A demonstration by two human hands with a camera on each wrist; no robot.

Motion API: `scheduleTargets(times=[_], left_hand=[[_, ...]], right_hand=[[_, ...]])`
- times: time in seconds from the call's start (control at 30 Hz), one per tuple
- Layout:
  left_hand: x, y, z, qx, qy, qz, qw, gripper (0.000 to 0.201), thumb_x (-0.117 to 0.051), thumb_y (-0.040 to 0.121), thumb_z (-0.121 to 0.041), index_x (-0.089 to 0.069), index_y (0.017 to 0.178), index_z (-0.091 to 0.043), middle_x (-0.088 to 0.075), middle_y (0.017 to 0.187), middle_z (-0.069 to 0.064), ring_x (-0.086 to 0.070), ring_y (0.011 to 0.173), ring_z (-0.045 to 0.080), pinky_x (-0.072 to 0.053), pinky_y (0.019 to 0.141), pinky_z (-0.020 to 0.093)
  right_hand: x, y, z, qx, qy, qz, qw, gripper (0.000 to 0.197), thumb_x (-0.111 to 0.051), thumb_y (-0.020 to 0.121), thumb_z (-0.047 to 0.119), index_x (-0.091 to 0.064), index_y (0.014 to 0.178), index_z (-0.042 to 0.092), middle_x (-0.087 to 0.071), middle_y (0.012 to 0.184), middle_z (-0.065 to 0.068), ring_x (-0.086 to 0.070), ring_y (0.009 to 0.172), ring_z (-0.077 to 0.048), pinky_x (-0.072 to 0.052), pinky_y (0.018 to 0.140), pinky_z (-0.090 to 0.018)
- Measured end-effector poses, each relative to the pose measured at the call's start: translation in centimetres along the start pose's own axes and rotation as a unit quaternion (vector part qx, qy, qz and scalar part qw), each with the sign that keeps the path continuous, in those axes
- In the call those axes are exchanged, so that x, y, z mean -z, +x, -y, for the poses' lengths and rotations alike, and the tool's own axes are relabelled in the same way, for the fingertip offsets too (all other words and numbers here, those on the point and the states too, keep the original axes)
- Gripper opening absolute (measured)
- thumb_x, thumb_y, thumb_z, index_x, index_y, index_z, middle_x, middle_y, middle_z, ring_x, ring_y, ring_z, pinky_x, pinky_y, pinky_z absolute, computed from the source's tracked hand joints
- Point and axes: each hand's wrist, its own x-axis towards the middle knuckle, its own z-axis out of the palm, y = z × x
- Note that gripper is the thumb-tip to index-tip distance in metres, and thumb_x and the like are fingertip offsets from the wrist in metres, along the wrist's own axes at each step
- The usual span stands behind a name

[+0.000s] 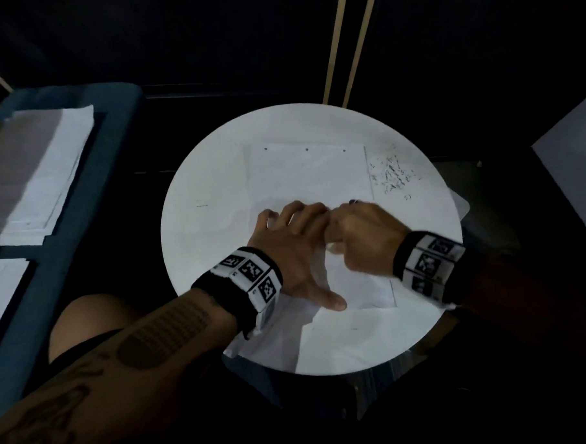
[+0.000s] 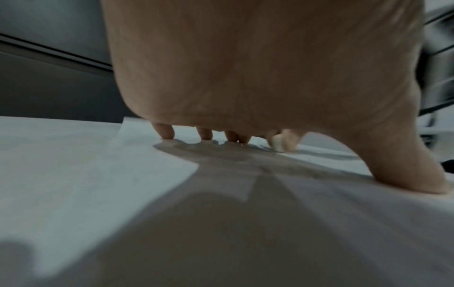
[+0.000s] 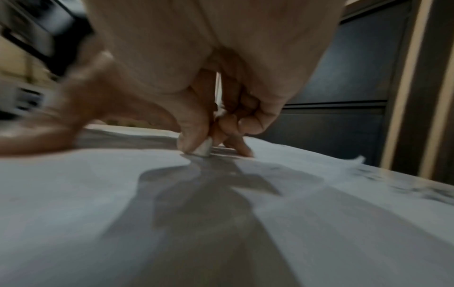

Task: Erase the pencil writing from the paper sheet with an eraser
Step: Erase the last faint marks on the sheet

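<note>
A white paper sheet point(image 1: 308, 174) lies in the middle of the round white table point(image 1: 201, 232); its far half looks blank. My left hand point(image 1: 291, 252) rests spread on the sheet, fingertips point(image 2: 167, 132) and thumb point(image 2: 417, 174) pressing it flat. Right beside it, my right hand point(image 1: 359, 235) is curled and pinches a small white eraser point(image 3: 203, 149) between thumb and fingers, its tip touching the paper. The same eraser point(image 2: 277, 143) shows beyond my left fingers in the left wrist view. No pencil writing is visible near the hands.
Dark eraser crumbs point(image 1: 393, 175) are scattered on the table right of the sheet. A blue tray point(image 1: 120, 135) with stacked papers point(image 1: 44, 172) sits to the left. Another grey surface point(image 1: 577, 162) stands at the right edge. The surroundings are dark.
</note>
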Motion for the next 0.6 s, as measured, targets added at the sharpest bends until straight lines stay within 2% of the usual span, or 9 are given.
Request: scheduleTargets(times=[0.1,0.2,0.3,0.37,0.43,0.47,0.57,0.6], left_hand=[[0.2,0.0,0.0,-0.002,0.014,0.019,1.000,0.127,-0.055,0.056,-0.105,-0.015,0.161,-0.045,0.013,0.164,-0.023,0.015,0.154,0.020,0.000,0.123,0.053],[0.2,-0.1,-0.1,-0.002,-0.003,0.007,1.000,0.139,-0.058,0.055,-0.103,0.003,0.161,-0.038,0.010,0.165,-0.021,0.010,0.155,0.018,-0.003,0.123,0.056],[0.3,-0.2,0.0,-0.002,-0.017,-0.004,1.000,0.142,-0.060,0.054,-0.102,0.008,0.160,-0.036,0.007,0.166,-0.020,0.005,0.155,0.018,-0.005,0.123,0.057],[0.1,-0.2,0.1,0.000,-0.005,0.001,1.000,0.144,-0.058,0.054,-0.104,0.010,0.161,-0.035,0.009,0.165,-0.020,0.008,0.155,0.018,-0.004,0.124,0.055],[0.1,-0.2,0.1,-0.001,0.003,0.006,1.000,0.144,-0.057,0.055,-0.104,0.010,0.162,-0.034,0.009,0.163,-0.021,0.007,0.154,0.018,-0.006,0.123,0.053],[0.1,-0.2,0.1,-0.002,0.008,0.007,1.000,0.144,-0.057,0.056,-0.103,0.010,0.162,-0.034,0.009,0.161,-0.022,0.007,0.154,0.018,-0.007,0.123,0.054],[0.2,-0.2,0.0,-0.004,-0.002,0.005,1.000,0.141,-0.058,0.057,-0.103,0.009,0.161,-0.035,0.009,0.163,-0.022,0.008,0.154,0.017,-0.004,0.124,0.056],[0.2,-0.2,0.1,-0.005,-0.006,0.003,1.000,0.141,-0.058,0.056,-0.103,0.010,0.161,-0.036,0.008,0.164,-0.021,0.007,0.155,0.017,-0.004,0.124,0.056]], right_hand=[[-1.1,-0.8,1.5,0.045,0.052,0.018,0.997,0.015,-0.076,0.082,0.008,-0.074,0.068,0.015,-0.071,0.078,-0.002,-0.067,0.083,-0.029,-0.058,0.072,-0.044],[-0.7,-0.4,-1.0,-0.008,0.041,0.028,0.999,0.015,-0.069,0.091,0.015,-0.075,0.078,0.016,-0.070,0.087,-0.003,-0.065,0.087,-0.030,-0.054,0.084,-0.042],[0.3,-0.2,-2.3,-0.078,0.033,-0.012,0.996,0.013,-0.066,0.096,0.018,-0.077,0.091,0.014,-0.067,0.098,-0.007,-0.063,0.098,-0.031,-0.052,0.088,-0.042],[0.3,-0.2,-0.4,-0.042,0.029,-0.008,0.999,0.011,-0.068,0.091,0.013,-0.077,0.085,0.016,-0.070,0.093,-0.005,-0.065,0.094,-0.031,-0.053,0.083,-0.041],[-0.7,-0.9,2.3,0.022,0.043,0.066,0.997,0.014,-0.069,0.081,0.007,-0.076,0.075,0.018,-0.072,0.081,-0.003,-0.067,0.084,-0.030,-0.055,0.074,-0.041],[-1.0,-1.1,2.7,0.031,0.045,0.085,0.995,0.015,-0.069,0.079,0.007,-0.076,0.074,0.018,-0.072,0.080,-0.003,-0.067,0.083,-0.030,-0.056,0.073,-0.041],[0.2,-0.1,-0.8,-0.042,0.034,0.018,0.998,0.014,-0.065,0.090,0.011,-0.078,0.091,0.017,-0.070,0.098,-0.006,-0.064,0.098,-0.030,-0.053,0.087,-0.041],[0.5,-0.1,-1.6,-0.059,0.015,0.007,0.998,0.014,-0.064,0.093,0.012,-0.077,0.092,0.016,-0.068,0.101,-0.006,-0.062,0.101,-0.030,-0.051,0.089,-0.040]])
